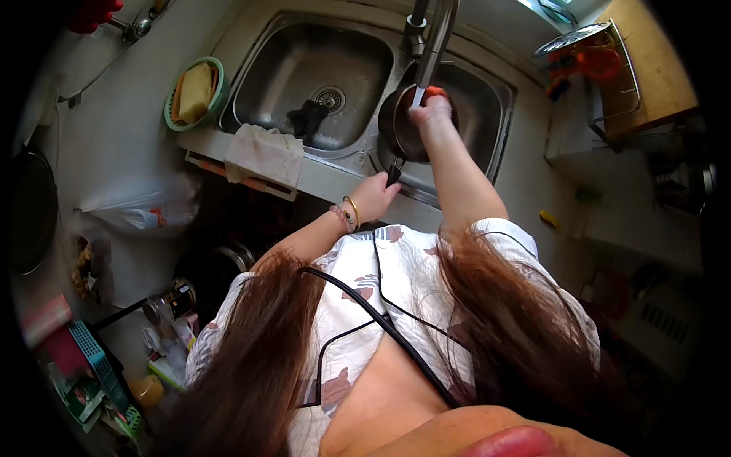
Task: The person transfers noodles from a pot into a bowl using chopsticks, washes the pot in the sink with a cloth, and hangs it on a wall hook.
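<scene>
Basin point(485, 126) at one o'clock holds your pan point(403, 139), below the tap point(439, 42). Your left hand point(370, 197) is clamped on its handle point(394, 172); your right hand point(432, 113) meets something red point(435, 92) over the pan, though whether it grips, you cannot tell.

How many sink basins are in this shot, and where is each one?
2. One is the left basin, with a dark crumpled item beside its drain. The other is the right basin, partly hidden by the pan.
</scene>
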`<state>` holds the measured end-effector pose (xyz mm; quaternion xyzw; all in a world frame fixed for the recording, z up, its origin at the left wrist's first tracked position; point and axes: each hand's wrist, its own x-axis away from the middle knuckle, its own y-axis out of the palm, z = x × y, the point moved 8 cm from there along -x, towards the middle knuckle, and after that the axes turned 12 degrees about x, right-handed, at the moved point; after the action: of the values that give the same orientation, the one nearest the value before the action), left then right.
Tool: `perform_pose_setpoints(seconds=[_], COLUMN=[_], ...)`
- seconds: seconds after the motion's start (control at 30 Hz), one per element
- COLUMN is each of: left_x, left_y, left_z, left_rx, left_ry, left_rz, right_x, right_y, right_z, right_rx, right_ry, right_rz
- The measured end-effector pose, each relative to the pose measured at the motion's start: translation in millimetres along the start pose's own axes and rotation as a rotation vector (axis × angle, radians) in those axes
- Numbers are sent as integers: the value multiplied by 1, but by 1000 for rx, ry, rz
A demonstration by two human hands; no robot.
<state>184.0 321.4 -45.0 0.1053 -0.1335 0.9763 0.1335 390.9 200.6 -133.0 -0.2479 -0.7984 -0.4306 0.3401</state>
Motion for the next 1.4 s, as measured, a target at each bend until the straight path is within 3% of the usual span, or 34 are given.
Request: perform_pose_setpoints(seconds=[0.03,0.07,0.13,0.2,0.27,0.3,0.4,0.43,0.53,0.57,0.67,0.7,0.73,0.8,0.9,1.0,1.03,1.13,1.2,1.23,1.27,1.33,1.4], left_x=[0,-2,-5,-3,-5,-6,8,10,12,12,12,10,9,9,10,8,7,11,9,6,3,-2,-8], left_y=[2,-1,-11,-30,-41,-43,-39,-32,-27,-31,-32,-33,-35,-37,-35,-27,-25,-15,-11,-8,-2,8,15], left_z=[-5,-9,-19,2,10,5,8,8,17,20,21,21,22,20,17,23,28,35,42,44,45,43,40], left_rx=[-18,-38,-73,-160,-190,-39,308,405,618,654,684,685,689,684,672,799,910,1294,1454,1486,1520,1520,1445], left_ry=[-18,-12,-6,91,121,4,-372,-398,-518,-565,-589,-586,-585,-584,-583,-615,-633,-693,-682,-667,-655,-633,-611], left_rz=[-33,-30,-24,29,45,7,-102,-159,-206,-221,-239,-224,-210,-195,-206,-255,-280,-392,-457,-479,-500,-475,-391], right_x=[5,62,40,90,104,109,110,112,93,83,81,86,85,98,99,96,87,127,107,88,101,113,124], right_y=[-3,8,-10,1,5,2,4,11,36,46,56,50,38,26,7,25,32,64,66,56,47,30,5], right_z=[13,15,52,37,42,44,24,20,23,21,28,45,51,53,27,8,0,-33,-67,-80,-90,-124,-139], right_rx=[294,498,984,1803,2393,2672,2953,3108,2884,2765,2359,2525,2602,2605,2934,3117,3003,2752,2268,2029,1698,1385,858], right_ry=[31,-53,210,-119,-444,-631,-1322,-1428,-1703,-1486,-1196,-1134,-859,-700,-231,-1230,-1092,-714,-816,-771,-556,-627,-427], right_rz=[-7,-162,-435,-551,-877,-1050,-968,-975,-1007,-857,-787,-972,-1066,-1264,-1033,-696,-562,-707,-542,-610,-651,-597,-583])
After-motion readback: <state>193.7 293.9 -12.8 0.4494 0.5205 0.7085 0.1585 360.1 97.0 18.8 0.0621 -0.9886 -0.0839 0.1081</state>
